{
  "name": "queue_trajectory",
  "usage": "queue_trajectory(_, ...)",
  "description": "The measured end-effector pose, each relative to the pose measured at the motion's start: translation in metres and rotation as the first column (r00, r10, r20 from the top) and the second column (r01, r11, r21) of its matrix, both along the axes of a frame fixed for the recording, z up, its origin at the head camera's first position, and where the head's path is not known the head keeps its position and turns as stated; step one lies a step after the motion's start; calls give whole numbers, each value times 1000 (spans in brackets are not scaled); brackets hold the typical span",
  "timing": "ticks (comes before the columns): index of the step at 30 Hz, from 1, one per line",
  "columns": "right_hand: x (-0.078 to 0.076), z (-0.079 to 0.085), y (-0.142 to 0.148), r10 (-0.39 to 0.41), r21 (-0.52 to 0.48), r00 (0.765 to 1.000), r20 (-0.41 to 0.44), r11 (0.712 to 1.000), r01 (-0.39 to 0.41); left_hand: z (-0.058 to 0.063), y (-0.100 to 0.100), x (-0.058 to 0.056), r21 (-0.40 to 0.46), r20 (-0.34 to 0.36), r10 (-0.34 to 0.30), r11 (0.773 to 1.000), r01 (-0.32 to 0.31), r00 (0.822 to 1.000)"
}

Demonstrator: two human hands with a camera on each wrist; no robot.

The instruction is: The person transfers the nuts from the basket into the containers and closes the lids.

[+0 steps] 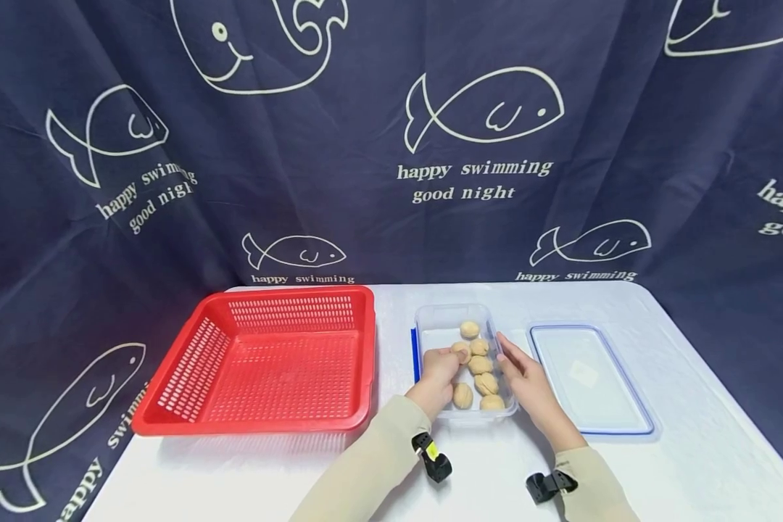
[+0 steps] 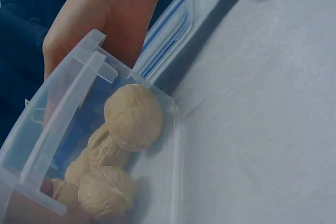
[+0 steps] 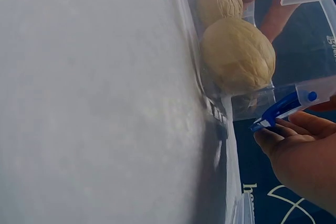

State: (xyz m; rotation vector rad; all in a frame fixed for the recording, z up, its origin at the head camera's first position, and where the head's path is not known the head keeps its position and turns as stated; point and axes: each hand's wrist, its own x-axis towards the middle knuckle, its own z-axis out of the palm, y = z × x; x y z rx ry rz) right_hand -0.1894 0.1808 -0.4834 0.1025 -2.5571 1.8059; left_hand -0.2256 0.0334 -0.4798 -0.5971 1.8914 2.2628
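A clear plastic box with a blue latch along its left side holds several walnuts. Over the left wall reaches my left hand, its fingertips pinching a walnut inside. Another walnut lies near the front left corner of the box, below that hand. My right hand rests against the outside of the right wall, its fingers fairly straight. In the right wrist view, the right hand's fingers are beside a blue latch. The left wrist view shows walnuts through the clear wall.
A red plastic basket with slotted walls stands left of the box. To the right, a clear lid with a blue-edged seal lies flat on the white table. A dark fish-print curtain hangs behind the table.
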Motion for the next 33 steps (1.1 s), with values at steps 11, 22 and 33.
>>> queue_trajectory(11, 0, -2, -2, -6, -1, 1000, 15, 1000, 6, 1, -1, 4, -95, -39, 32, 995, -35, 999)
queue_trajectory(22, -3, 3, -3, -15, 14, 1000, -27, 1000, 15, 6, -3, 9, -213, -189, -15, 977, -26, 982)
queue_trajectory(33, 6, 15, 34, -157, 104, 971, -182, 979, 177, 35, 11, 36, -202, -319, -173, 973, 111, 932)
